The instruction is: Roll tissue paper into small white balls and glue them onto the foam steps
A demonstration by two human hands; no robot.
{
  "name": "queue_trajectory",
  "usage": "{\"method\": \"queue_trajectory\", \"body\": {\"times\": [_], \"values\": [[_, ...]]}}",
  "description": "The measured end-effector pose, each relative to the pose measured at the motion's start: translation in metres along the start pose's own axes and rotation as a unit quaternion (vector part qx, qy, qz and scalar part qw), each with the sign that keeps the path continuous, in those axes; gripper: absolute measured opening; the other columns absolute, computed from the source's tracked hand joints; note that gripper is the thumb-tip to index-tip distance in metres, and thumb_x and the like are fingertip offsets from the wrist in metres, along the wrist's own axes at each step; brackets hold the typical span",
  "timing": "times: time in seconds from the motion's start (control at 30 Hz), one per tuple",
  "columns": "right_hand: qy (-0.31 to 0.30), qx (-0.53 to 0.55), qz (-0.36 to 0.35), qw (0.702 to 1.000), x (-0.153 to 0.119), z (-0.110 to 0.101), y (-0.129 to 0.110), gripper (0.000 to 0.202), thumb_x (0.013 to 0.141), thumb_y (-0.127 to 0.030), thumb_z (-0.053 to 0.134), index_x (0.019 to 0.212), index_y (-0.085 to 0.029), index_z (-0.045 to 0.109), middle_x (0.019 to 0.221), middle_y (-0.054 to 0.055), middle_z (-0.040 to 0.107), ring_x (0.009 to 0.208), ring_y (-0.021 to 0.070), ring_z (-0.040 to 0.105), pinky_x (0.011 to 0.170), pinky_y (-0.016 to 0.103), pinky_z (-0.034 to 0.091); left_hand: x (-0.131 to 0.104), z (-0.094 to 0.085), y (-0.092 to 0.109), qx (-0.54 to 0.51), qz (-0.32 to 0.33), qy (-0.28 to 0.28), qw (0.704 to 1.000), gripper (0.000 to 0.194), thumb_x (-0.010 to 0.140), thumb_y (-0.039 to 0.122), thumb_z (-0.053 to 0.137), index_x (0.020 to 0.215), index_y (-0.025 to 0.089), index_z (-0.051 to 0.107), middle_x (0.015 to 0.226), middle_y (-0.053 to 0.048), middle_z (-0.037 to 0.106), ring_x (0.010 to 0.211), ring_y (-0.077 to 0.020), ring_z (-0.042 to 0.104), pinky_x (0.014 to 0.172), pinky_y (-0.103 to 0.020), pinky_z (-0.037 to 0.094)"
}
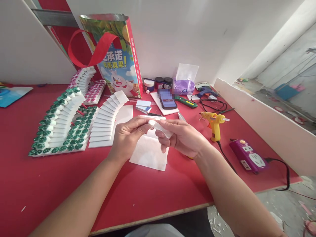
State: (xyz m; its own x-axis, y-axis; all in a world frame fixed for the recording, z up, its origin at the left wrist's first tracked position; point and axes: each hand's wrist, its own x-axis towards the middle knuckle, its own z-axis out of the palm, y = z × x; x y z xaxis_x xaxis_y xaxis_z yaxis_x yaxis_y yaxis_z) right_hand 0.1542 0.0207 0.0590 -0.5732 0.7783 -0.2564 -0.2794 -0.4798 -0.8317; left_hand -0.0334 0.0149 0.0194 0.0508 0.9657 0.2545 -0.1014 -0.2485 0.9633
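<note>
My left hand (126, 140) and my right hand (185, 136) meet over the middle of the red table. Between them is a rolled white tissue (163, 129), its rounded end toward the left. The left thumb and fingers pinch that rounded end. My right thumb and fingers are wrapped round the rest of the roll. Beneath the hands lie flat white tissue sheets (148, 156), partly covered. To the left stands a curved white stair model (105, 121) on a white board. Farther left is a similar stair (61, 121) edged with green and white rosettes.
A yellow glue gun (214, 125) and a purple power strip (249, 156), both with cords, lie at the right. Toward the back are a phone (168, 100), a green cutter (186, 101), paint jars (159, 83), a tissue pack (184, 86) and a tall printed bag (120, 59).
</note>
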Motion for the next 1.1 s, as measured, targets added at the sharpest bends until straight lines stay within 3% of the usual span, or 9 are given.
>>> {"method": "queue_trajectory", "body": {"times": [0.17,0.23,0.3,0.43,0.7,0.77,0.87,0.97,1.1], "values": [[0.029,-0.209,-0.106,0.972,0.0,0.004,0.001,0.032,0.095,-0.042,0.063,0.077,-0.016,0.067,0.07,-0.003,0.046,0.057,0.0083,0.043,0.059,0.024,0.053,0.001,0.001,-0.005,-0.027,-0.023,0.027,0.999,0.018,0.082,0.028,0.081,0.1,0.029,0.084,0.089,-0.002,0.071,0.075,-0.014,0.054,0.075,-0.03,0.047],[0.083,-0.341,-0.16,0.923,0.0,0.007,0.004,0.035,0.098,-0.041,0.058,0.075,-0.017,0.067,0.065,-0.003,0.046,0.058,0.0095,0.045,0.057,0.023,0.047,0.001,0.002,-0.007,-0.029,-0.024,0.035,0.999,0.018,0.081,0.028,0.082,0.099,0.028,0.084,0.086,-0.001,0.07,0.076,-0.0145,0.055,0.075,-0.029,0.048],[0.165,-0.45,-0.212,0.851,0.0,0.01,0.009,0.034,0.099,-0.038,0.057,0.075,-0.017,0.067,0.062,-0.003,0.048,0.057,0.01,0.045,0.055,0.023,0.04,0.0,0.004,-0.007,-0.03,-0.018,0.04,0.999,0.018,0.081,0.028,0.082,0.099,0.028,0.084,0.084,-0.001,0.069,0.077,-0.0145,0.056,0.074,-0.028,0.048],[0.274,-0.551,-0.323,0.719,0.0,0.016,0.024,0.03,0.096,-0.028,0.059,0.068,-0.018,0.062,0.058,-0.002,0.046,0.055,0.0103,0.041,0.055,0.025,0.034,-0.005,0.012,-0.005,-0.007,0.003,0.066,0.998,0.017,0.083,0.03,0.08,0.1,0.027,0.084,0.088,-0.001,0.07,0.076,-0.014,0.056,0.075,-0.029,0.049],[0.272,-0.645,-0.386,0.6,0.003,0.017,0.033,0.032,0.101,-0.023,0.045,0.075,-0.019,0.063,0.066,0.003,0.057,0.056,0.0126,0.044,0.053,0.027,0.031,-0.013,0.025,-0.011,0.049,0.074,0.129,0.988,0.017,0.088,0.032,0.076,0.103,0.029,0.083,0.092,0.0,0.073,0.084,-0.0161,0.065,0.08,-0.031,0.053],[0.27,-0.654,-0.381,0.595,0.003,0.015,0.032,0.032,0.101,-0.023,0.046,0.075,-0.019,0.064,0.065,0.003,0.057,0.056,0.0128,0.044,0.053,0.027,0.031,-0.015,0.026,-0.012,0.067,0.082,0.123,0.987,0.019,0.089,0.031,0.075,0.107,0.03,0.082,0.093,0.0,0.073,0.079,-0.0145,0.065,0.077,-0.03,0.055],[0.262,-0.635,-0.381,0.618,0.002,0.011,0.029,0.03,0.1,-0.022,0.049,0.076,-0.018,0.067,0.064,0.002,0.056,0.055,0.0124,0.044,0.053,0.027,0.032,-0.016,0.025,-0.009,0.091,0.086,0.099,0.987,0.021,0.09,0.03,0.074,0.11,0.03,0.081,0.092,0.0,0.075,0.076,-0.0138,0.066,0.077,-0.03,0.057],[0.235,-0.594,-0.383,0.667,0.0,0.007,0.023,0.028,0.098,-0.021,0.053,0.077,-0.017,0.07,0.065,0.002,0.058,0.056,0.0117,0.047,0.055,0.026,0.035,-0.014,0.02,-0.004,0.079,0.078,0.08,0.991,0.017,0.088,0.029,0.077,0.104,0.028,0.083,0.087,0.0,0.075,0.076,-0.014,0.067,0.076,-0.029,0.058],[0.155,-0.553,-0.346,0.742,-0.002,0.0,0.012,0.024,0.098,-0.022,0.056,0.084,-0.018,0.074,0.072,0.003,0.066,0.063,0.0121,0.055,0.06,0.024,0.042,-0.006,0.009,0.0,0.045,0.005,0.043,0.998,0.013,0.08,0.032,0.084,0.091,0.024,0.084,0.082,-0.001,0.076,0.071,-0.015,0.067,0.072,-0.03,0.059]]}}
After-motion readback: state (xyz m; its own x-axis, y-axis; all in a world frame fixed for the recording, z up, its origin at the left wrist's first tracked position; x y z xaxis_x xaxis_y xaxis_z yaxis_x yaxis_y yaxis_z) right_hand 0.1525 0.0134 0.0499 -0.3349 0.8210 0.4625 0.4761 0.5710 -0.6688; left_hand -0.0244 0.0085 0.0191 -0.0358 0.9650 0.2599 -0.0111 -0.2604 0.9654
